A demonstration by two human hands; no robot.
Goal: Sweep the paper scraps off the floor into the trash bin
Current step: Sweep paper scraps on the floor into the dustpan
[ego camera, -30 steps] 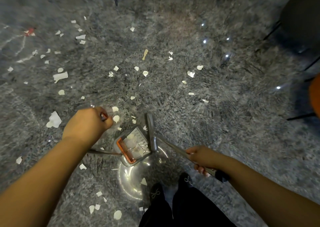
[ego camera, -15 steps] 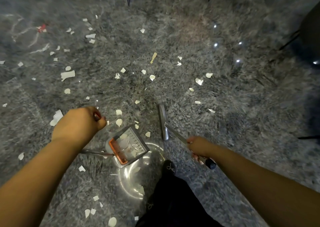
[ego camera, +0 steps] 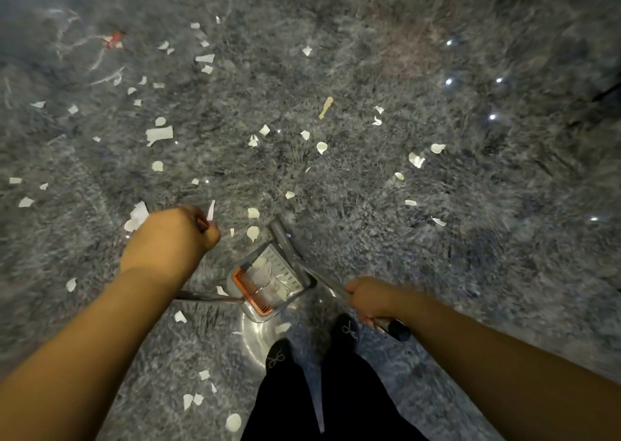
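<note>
Both hands are clenched on long handles: the left hand (ego camera: 169, 239) grips the top of the upright handle of a grey long-handled dustpan with an orange comb edge (ego camera: 268, 281), and the right hand (ego camera: 368, 298) grips the grey metal shaft of a narrow grey broom (ego camera: 285, 242). Half a second earlier the broom head stood apart from the dustpan; now it lies against the pan's open mouth, suggesting a stroke just delivered. White torn paper scraps (ego camera: 159, 135) rest inside the dustpan, while many more lie beyond and left of it across the grey mottled stone floor (ego camera: 437, 239). A shiny round metal trash bin (ego camera: 258, 336) stands just behind the dustpan. Most of the sweeping appears undone.
</note>
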